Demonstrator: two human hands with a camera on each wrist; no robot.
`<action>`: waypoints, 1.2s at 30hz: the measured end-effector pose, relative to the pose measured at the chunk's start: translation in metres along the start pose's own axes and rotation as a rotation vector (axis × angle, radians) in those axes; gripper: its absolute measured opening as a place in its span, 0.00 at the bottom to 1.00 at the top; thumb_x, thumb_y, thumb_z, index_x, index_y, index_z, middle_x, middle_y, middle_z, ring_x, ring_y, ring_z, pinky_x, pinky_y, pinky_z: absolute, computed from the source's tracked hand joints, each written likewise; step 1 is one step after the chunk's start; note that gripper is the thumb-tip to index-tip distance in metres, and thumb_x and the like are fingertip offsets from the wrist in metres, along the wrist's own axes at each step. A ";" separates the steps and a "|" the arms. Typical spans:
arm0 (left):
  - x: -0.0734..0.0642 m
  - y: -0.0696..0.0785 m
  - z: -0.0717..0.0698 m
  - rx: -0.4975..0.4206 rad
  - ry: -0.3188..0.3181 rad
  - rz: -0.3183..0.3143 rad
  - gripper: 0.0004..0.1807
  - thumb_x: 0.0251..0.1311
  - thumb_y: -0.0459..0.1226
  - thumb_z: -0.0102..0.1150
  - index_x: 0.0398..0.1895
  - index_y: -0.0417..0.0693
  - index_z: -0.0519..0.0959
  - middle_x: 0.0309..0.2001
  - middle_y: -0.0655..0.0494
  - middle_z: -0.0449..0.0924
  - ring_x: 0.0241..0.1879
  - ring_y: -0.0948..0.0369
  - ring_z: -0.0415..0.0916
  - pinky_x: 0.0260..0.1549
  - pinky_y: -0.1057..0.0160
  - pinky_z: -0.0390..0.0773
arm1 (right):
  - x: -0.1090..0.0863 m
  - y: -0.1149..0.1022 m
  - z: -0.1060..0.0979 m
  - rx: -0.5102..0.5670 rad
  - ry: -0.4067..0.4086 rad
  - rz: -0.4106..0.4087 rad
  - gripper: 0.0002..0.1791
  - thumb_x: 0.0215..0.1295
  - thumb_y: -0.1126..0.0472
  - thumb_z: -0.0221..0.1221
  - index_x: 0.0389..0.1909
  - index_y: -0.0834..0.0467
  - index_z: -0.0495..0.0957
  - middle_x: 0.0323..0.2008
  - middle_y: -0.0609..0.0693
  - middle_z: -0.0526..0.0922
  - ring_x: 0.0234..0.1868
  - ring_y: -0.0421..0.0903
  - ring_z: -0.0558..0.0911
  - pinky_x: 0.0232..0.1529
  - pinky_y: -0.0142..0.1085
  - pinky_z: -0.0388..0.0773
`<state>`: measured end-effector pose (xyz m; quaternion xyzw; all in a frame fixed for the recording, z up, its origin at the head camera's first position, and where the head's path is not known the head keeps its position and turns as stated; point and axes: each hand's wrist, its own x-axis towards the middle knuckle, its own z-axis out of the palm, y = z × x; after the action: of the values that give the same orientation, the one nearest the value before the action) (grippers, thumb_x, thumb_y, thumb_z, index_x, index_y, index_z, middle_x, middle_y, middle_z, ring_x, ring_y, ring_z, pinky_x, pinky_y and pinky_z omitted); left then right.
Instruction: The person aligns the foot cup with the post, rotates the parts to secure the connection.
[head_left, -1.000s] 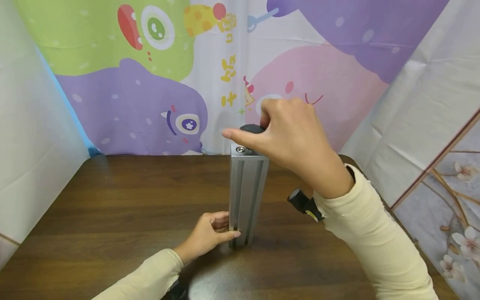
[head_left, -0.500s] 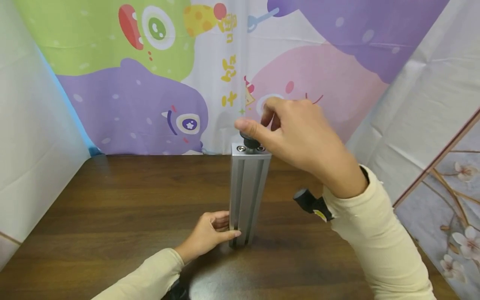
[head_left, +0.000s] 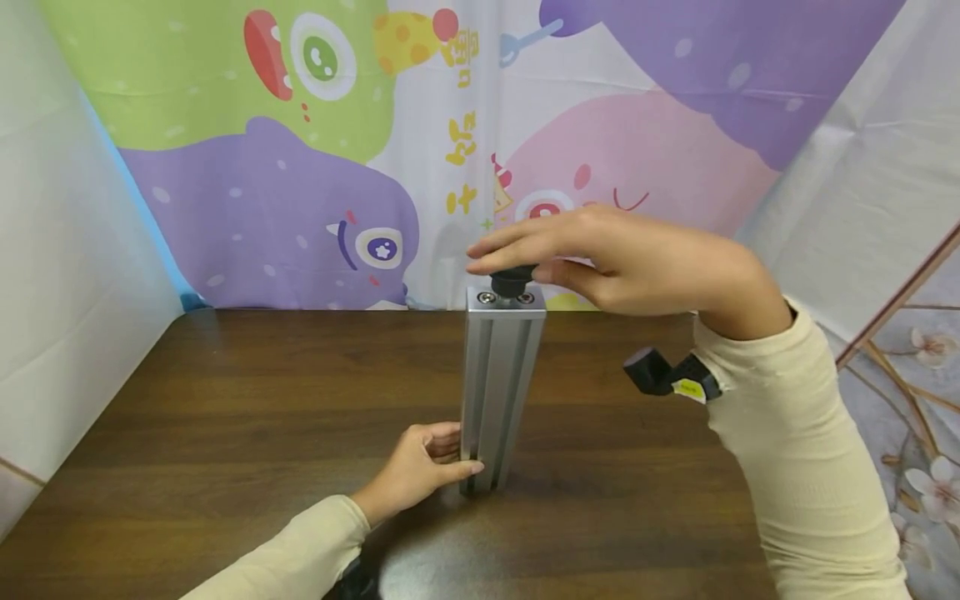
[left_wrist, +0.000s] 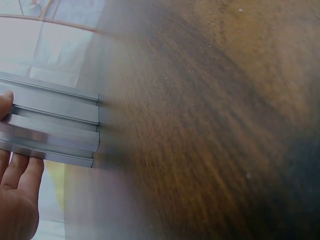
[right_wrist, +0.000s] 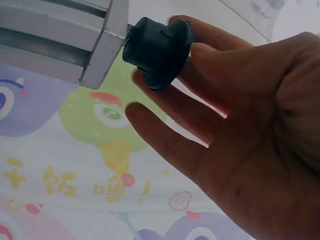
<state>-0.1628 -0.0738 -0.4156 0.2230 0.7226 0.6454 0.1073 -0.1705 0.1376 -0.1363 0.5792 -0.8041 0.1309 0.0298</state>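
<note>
A silver aluminium profile (head_left: 501, 383) with grooved sides stands upright on the table. From its top end, between two screws, sticks a black knob (right_wrist: 157, 52) with a wide round flange. My left hand (head_left: 416, 467) grips the profile low down, thumb on the near face and fingers round the left side; the left wrist view shows this hand (left_wrist: 20, 200) only in part. Up at the knob, my right hand (head_left: 637, 262) has its thumb and index finger at the flange's rim. The other fingers of that hand (right_wrist: 250, 140) are spread alongside in the right wrist view.
The brown wooden table (head_left: 247, 417) runs back to a cartoon-printed curtain (head_left: 300, 208). White cloth (head_left: 52, 250) hangs on the left, and a flowered panel (head_left: 900, 392) on the right. A black wrist camera (head_left: 667, 375) sticks out below the right sleeve.
My right wrist has turned and the hand has shifted right; its fingers now extend over the knob, with the thumb on the right. The left hand and profile stay put.
</note>
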 end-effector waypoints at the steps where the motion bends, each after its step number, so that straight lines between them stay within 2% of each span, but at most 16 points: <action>1: 0.000 0.000 0.000 0.004 0.001 0.001 0.23 0.46 0.29 0.64 0.47 0.27 0.72 0.42 0.39 0.78 0.45 0.49 0.75 0.44 0.63 0.76 | 0.000 0.000 0.000 -0.011 0.003 0.004 0.24 0.63 0.74 0.46 0.59 0.54 0.67 0.60 0.45 0.67 0.62 0.42 0.63 0.63 0.37 0.59; 3: 0.000 0.001 0.000 0.007 0.001 -0.002 0.23 0.46 0.28 0.64 0.47 0.27 0.72 0.42 0.39 0.78 0.45 0.49 0.75 0.44 0.63 0.76 | 0.001 0.000 0.002 -0.029 0.026 0.013 0.22 0.63 0.72 0.48 0.57 0.55 0.69 0.57 0.46 0.70 0.60 0.42 0.66 0.61 0.37 0.62; 5: 0.000 0.000 0.000 0.007 0.001 -0.004 0.24 0.46 0.28 0.64 0.47 0.27 0.71 0.42 0.39 0.78 0.45 0.49 0.75 0.44 0.63 0.76 | 0.003 -0.002 0.004 -0.061 0.068 0.061 0.18 0.63 0.66 0.51 0.55 0.56 0.71 0.54 0.46 0.73 0.56 0.41 0.69 0.57 0.35 0.66; 7: 0.000 0.000 0.000 0.009 0.005 -0.001 0.24 0.46 0.29 0.64 0.48 0.26 0.71 0.43 0.38 0.78 0.45 0.49 0.75 0.45 0.63 0.76 | 0.006 -0.005 0.008 -0.110 0.137 0.147 0.16 0.62 0.58 0.54 0.50 0.57 0.74 0.47 0.46 0.78 0.48 0.39 0.74 0.49 0.33 0.72; 9: 0.000 0.000 0.000 0.002 0.004 -0.004 0.25 0.46 0.29 0.64 0.48 0.26 0.71 0.43 0.38 0.77 0.46 0.49 0.74 0.45 0.62 0.76 | 0.010 -0.011 0.014 -0.188 0.234 0.280 0.18 0.58 0.48 0.57 0.40 0.57 0.78 0.35 0.45 0.80 0.36 0.38 0.77 0.38 0.31 0.74; 12: -0.001 0.000 0.000 0.001 0.006 -0.002 0.25 0.46 0.29 0.64 0.48 0.26 0.70 0.43 0.38 0.77 0.46 0.49 0.74 0.44 0.63 0.76 | 0.019 -0.020 0.027 -0.338 0.387 0.492 0.25 0.51 0.36 0.56 0.25 0.56 0.75 0.20 0.45 0.75 0.20 0.41 0.72 0.22 0.32 0.70; 14: 0.000 0.000 0.001 0.002 0.007 -0.004 0.24 0.46 0.29 0.64 0.48 0.26 0.71 0.43 0.38 0.77 0.46 0.49 0.74 0.44 0.63 0.76 | 0.023 -0.025 0.036 -0.449 0.465 0.598 0.29 0.49 0.31 0.54 0.19 0.56 0.70 0.14 0.46 0.71 0.15 0.44 0.69 0.17 0.35 0.66; 16: 0.000 0.000 0.001 -0.003 0.006 0.001 0.24 0.46 0.28 0.64 0.47 0.27 0.72 0.42 0.38 0.78 0.45 0.49 0.75 0.44 0.63 0.76 | 0.026 -0.028 0.042 -0.530 0.510 0.662 0.32 0.49 0.30 0.52 0.17 0.57 0.67 0.12 0.48 0.69 0.12 0.47 0.67 0.15 0.38 0.65; 18: 0.000 0.000 0.001 -0.004 0.003 0.005 0.23 0.45 0.28 0.64 0.47 0.27 0.72 0.42 0.39 0.78 0.45 0.49 0.75 0.44 0.63 0.76 | 0.027 -0.029 0.045 -0.584 0.538 0.689 0.32 0.49 0.29 0.51 0.16 0.58 0.67 0.10 0.48 0.68 0.11 0.48 0.66 0.14 0.40 0.64; 24: -0.001 0.003 0.001 0.033 0.008 -0.009 0.25 0.46 0.29 0.64 0.48 0.25 0.70 0.43 0.37 0.77 0.46 0.48 0.74 0.45 0.60 0.75 | 0.026 -0.029 0.044 -0.533 0.526 0.721 0.33 0.49 0.28 0.49 0.18 0.58 0.67 0.12 0.49 0.69 0.12 0.49 0.67 0.17 0.41 0.66; 28: 0.000 0.000 0.000 0.030 0.004 -0.004 0.27 0.46 0.30 0.65 0.49 0.24 0.69 0.44 0.36 0.76 0.47 0.47 0.74 0.46 0.58 0.75 | 0.022 -0.031 0.039 -0.455 0.494 0.710 0.33 0.49 0.29 0.50 0.24 0.58 0.71 0.18 0.50 0.74 0.18 0.49 0.72 0.23 0.41 0.70; 31: 0.003 -0.010 -0.001 0.035 0.011 0.002 0.29 0.46 0.32 0.66 0.50 0.24 0.68 0.46 0.35 0.75 0.47 0.47 0.73 0.46 0.59 0.75 | 0.016 -0.029 0.032 -0.377 0.433 0.619 0.29 0.54 0.33 0.51 0.36 0.57 0.75 0.30 0.50 0.79 0.27 0.46 0.75 0.30 0.39 0.73; 33: 0.004 -0.017 -0.002 0.040 0.014 0.003 0.30 0.45 0.33 0.66 0.51 0.25 0.68 0.46 0.36 0.75 0.47 0.49 0.73 0.46 0.60 0.75 | 0.010 -0.024 0.024 -0.318 0.361 0.503 0.26 0.59 0.40 0.50 0.46 0.57 0.74 0.41 0.49 0.79 0.35 0.44 0.77 0.38 0.38 0.74; 36: 0.007 -0.025 -0.002 0.039 0.014 0.002 0.30 0.45 0.36 0.67 0.51 0.28 0.69 0.45 0.40 0.77 0.46 0.52 0.75 0.45 0.62 0.75 | 0.002 -0.015 0.012 -0.217 0.205 0.284 0.22 0.65 0.53 0.49 0.57 0.57 0.67 0.56 0.48 0.71 0.52 0.44 0.72 0.54 0.38 0.68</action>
<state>-0.1741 -0.0743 -0.4389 0.2213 0.7357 0.6327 0.0971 -0.1562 0.1280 -0.1451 0.4369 -0.8799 0.1047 0.1546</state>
